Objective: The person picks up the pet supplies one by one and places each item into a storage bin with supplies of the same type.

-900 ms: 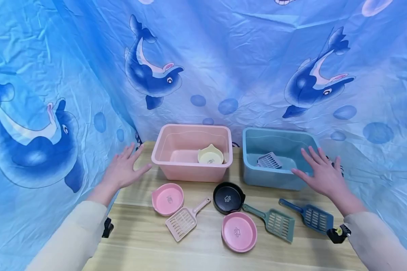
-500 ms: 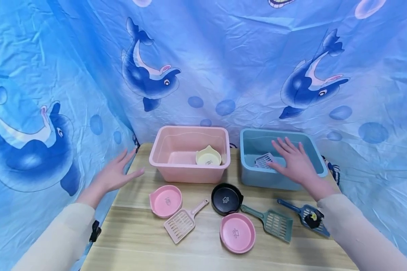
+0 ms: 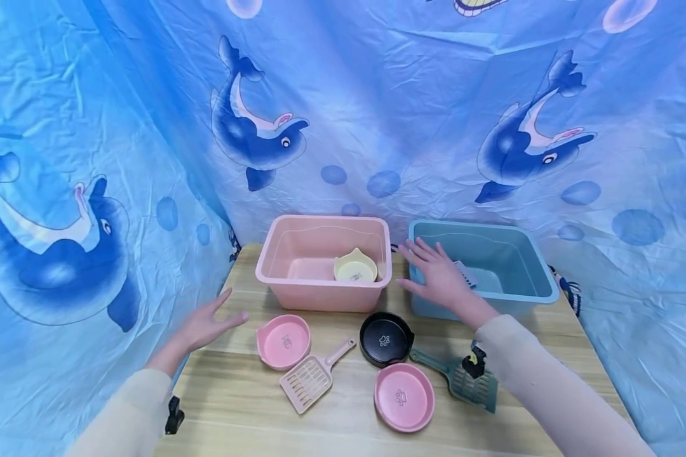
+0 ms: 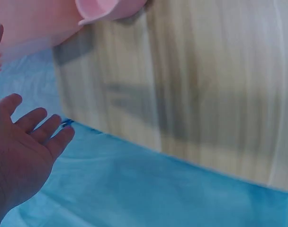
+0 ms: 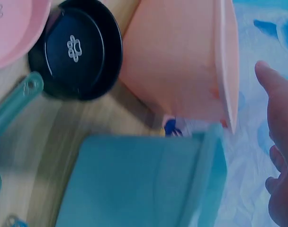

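My right hand (image 3: 439, 279) is held, fingers spread, over the left end of the blue bin (image 3: 540, 298), holding nothing. It partly covers a pale litter scoop (image 3: 465, 275) in that bin. My left hand (image 3: 206, 327), empty with fingers extended, hovers near the table's left edge, left of a pink cat-eared bowl (image 3: 284, 343). A pink bin (image 3: 322, 295) holds a cream cat-eared bowl (image 3: 356, 268). In front lie a beige-pink litter scoop (image 3: 307, 382), a black bowl (image 3: 385, 339) and another pink bowl (image 3: 404, 398). My right sleeve and wrist camera partly cover a green litter scoop (image 3: 473, 387).
Everything stands on a light wooden table (image 3: 251, 412). Blue curtains (image 3: 343, 114) with printed dolphins hang behind and to the left. Both bins stand side by side at the table's back, with a narrow gap between them.
My right hand has swept left from the blue bin's right end to its left end, and my forearm now hides the dark blue scoop. My left hand has lowered slightly.
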{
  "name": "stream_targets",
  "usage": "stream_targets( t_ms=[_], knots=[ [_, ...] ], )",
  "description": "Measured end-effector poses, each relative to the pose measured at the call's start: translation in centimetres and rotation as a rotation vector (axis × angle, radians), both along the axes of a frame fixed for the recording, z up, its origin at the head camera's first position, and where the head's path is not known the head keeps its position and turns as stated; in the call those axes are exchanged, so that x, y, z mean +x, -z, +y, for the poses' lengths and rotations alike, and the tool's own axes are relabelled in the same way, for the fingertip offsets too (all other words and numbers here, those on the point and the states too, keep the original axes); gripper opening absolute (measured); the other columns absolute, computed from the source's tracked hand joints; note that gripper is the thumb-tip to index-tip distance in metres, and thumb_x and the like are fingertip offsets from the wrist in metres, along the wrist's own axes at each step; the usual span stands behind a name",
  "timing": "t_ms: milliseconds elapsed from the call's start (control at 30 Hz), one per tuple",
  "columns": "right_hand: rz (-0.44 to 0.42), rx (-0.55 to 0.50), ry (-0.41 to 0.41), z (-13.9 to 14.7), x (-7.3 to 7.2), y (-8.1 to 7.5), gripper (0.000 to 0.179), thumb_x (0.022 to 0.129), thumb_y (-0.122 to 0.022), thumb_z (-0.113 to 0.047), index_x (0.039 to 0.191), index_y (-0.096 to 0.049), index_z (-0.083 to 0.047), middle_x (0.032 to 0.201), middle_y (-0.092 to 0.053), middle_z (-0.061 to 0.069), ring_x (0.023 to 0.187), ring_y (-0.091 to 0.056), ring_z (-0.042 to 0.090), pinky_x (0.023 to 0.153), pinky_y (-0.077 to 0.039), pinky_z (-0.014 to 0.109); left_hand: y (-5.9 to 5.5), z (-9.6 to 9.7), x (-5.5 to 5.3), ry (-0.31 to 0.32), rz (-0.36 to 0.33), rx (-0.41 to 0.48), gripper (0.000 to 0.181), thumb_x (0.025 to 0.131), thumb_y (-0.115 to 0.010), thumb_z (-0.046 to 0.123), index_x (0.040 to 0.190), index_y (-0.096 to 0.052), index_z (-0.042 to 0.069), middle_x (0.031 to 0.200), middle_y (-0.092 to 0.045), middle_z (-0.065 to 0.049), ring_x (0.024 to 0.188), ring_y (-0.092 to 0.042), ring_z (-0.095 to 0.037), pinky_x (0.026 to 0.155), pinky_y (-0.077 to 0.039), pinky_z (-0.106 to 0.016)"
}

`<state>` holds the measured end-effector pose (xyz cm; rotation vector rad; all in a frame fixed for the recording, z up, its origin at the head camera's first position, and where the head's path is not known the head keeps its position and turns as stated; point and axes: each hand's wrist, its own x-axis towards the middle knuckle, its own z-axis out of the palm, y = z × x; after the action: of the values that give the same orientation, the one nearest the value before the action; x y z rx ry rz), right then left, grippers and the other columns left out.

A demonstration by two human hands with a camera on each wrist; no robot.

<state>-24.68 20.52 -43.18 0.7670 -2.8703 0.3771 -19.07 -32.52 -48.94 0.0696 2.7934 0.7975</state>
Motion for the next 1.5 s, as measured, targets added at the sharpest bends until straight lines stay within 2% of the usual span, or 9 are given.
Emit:
stream_targets(
  t_ms=[167, 267, 400, 533, 667, 800, 1067, 1233, 1500],
  knots=[
    [0.03, -0.041, -0.041, -1.9, 0.1, 1.4, 0.08, 0.097, -0.078, -0.046, 0.161, -0.048, -0.008, 0.166, -0.044, 0.019, 0.158, -0.034, 0.04, 0.13, -0.02, 0.066, 2.1, 0.6, 0.7, -0.023, -0.07, 0.06, 0.105, 0.101, -0.061, 0.065, 0.169, -0.015, 0.0, 0.168, -0.024, -0.036, 0.147, -0.038, -0.06, 0.115, -0.039, -0.076],
    [0.024, -0.054, -0.047, -2.8, 0.2, 2.1, 0.079, 0.097, -0.079, -0.046, 0.16, -0.05, -0.009, 0.165, -0.045, 0.018, 0.158, -0.035, 0.039, 0.129, -0.024, 0.066, 3.3, 1.4, 1.1, -0.064, -0.129, 0.147, 0.107, 0.1, -0.064, 0.064, 0.17, -0.013, 0.002, 0.171, -0.02, -0.032, 0.15, -0.036, -0.058, 0.117, -0.039, -0.073],
    [0.006, -0.061, -0.049, -3.7, 0.4, 2.8, 0.078, 0.097, -0.078, -0.047, 0.16, -0.049, -0.011, 0.165, -0.046, 0.016, 0.157, -0.036, 0.037, 0.128, -0.027, 0.065, 4.8, 2.4, 1.6, -0.13, -0.167, 0.226, 0.108, 0.099, -0.067, 0.063, 0.169, -0.016, -0.001, 0.168, -0.027, -0.036, 0.15, -0.037, -0.057, 0.118, -0.042, -0.067],
    [0.004, -0.08, -0.062, -4.3, 0.5, 3.5, 0.077, 0.098, -0.078, -0.045, 0.16, -0.05, -0.009, 0.164, -0.048, 0.016, 0.156, -0.038, 0.039, 0.127, -0.029, 0.065, 6.3, 2.8, 1.6, -0.174, -0.168, 0.248, 0.105, 0.099, -0.068, 0.062, 0.168, -0.021, -0.003, 0.164, -0.034, -0.036, 0.149, -0.04, -0.055, 0.116, -0.047, -0.062],
    [0.019, -0.108, -0.078, -4.7, 0.4, 4.2, 0.074, 0.098, -0.078, -0.042, 0.158, -0.052, -0.008, 0.162, -0.05, 0.016, 0.154, -0.041, 0.04, 0.127, -0.03, 0.064, 6.9, 2.8, 1.7, -0.207, -0.167, 0.286, 0.102, 0.101, -0.067, 0.059, 0.167, -0.022, -0.004, 0.163, -0.036, -0.036, 0.149, -0.04, -0.054, 0.114, -0.05, -0.06],
    [0.026, -0.132, -0.072, -4.9, 0.3, 4.9, 0.07, 0.099, -0.078, -0.037, 0.157, -0.054, -0.007, 0.161, -0.052, 0.017, 0.153, -0.043, 0.04, 0.128, -0.029, 0.062, 7.2, 2.8, 2.0, -0.24, -0.181, 0.392, 0.096, 0.104, -0.067, 0.051, 0.165, -0.023, -0.008, 0.163, -0.035, -0.038, 0.147, -0.043, -0.054, 0.11, -0.055, -0.055],
    [0.027, -0.139, -0.072, -5.1, 0.3, 6.1, 0.058, 0.102, -0.076, -0.033, 0.151, -0.061, -0.007, 0.159, -0.054, 0.016, 0.154, -0.043, 0.037, 0.128, -0.032, 0.057, 8.5, 3.3, 2.3, -0.339, -0.26, 0.714, 0.084, 0.106, -0.07, 0.032, 0.161, -0.027, -0.014, 0.159, -0.039, -0.039, 0.142, -0.052, -0.052, 0.105, -0.06, -0.048],
    [0.067, -0.14, -0.068, -5.1, 0.2, 6.6, 0.052, 0.102, -0.075, -0.032, 0.146, -0.065, -0.007, 0.157, -0.057, 0.016, 0.151, -0.046, 0.036, 0.125, -0.039, 0.056, 9.2, 3.9, 2.1, -0.397, -0.278, 0.792, 0.082, 0.105, -0.071, 0.032, 0.16, -0.031, -0.013, 0.156, -0.044, -0.039, 0.134, -0.061, -0.046, 0.102, -0.062, -0.044],
    [0.104, -0.146, -0.062, -5.1, 0.2, 6.8, 0.044, 0.105, -0.071, -0.028, 0.145, -0.067, -0.009, 0.157, -0.057, 0.012, 0.15, -0.048, 0.032, 0.124, -0.04, 0.051, 9.7, 4.4, 2.1, -0.465, -0.275, 0.848, 0.071, 0.106, -0.071, 0.024, 0.155, -0.039, -0.015, 0.15, -0.052, -0.037, 0.118, -0.072, -0.032, 0.097, -0.064, -0.04]
  ],
)
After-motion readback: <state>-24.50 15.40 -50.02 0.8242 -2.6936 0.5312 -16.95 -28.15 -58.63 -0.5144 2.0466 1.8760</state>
